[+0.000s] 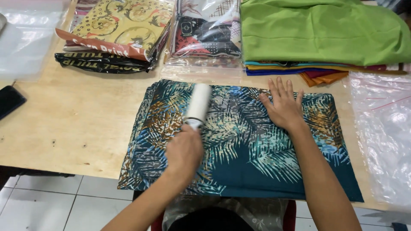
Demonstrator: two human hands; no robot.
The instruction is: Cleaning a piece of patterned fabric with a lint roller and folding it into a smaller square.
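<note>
- Teal leaf-print folded cloth (pixel 257 162) lies flat at the near bench (pixel 77 124) edge, its front hanging slightly over.
- left hand (pixel 184 152) on the cloth's left half, grip clenched round the handle of a white lint roller (pixel 198 102); roller head rests on the cloth, pointing away from the person.
- right hand (pixel 283 107) flat on the cloth's upper right, fingers spread, palm down, grip released, holding nothing.
- Clear plastic bag (pixel 381 137) just right of the cloth on the bench.
- Black phone (pixel 9 100) at the left edge, well apart from the cloth.
- Further back: green fabric (pixel 321 32) atop a stack of coloured folded cloths, just beyond the right hand.
- Bagged patterned cloth (pixel 207 30) back centre; yellow printed fabric packs (pixel 115 30) back left.
- Clear plastic sheet (pixel 25 38) far left corner.
</note>
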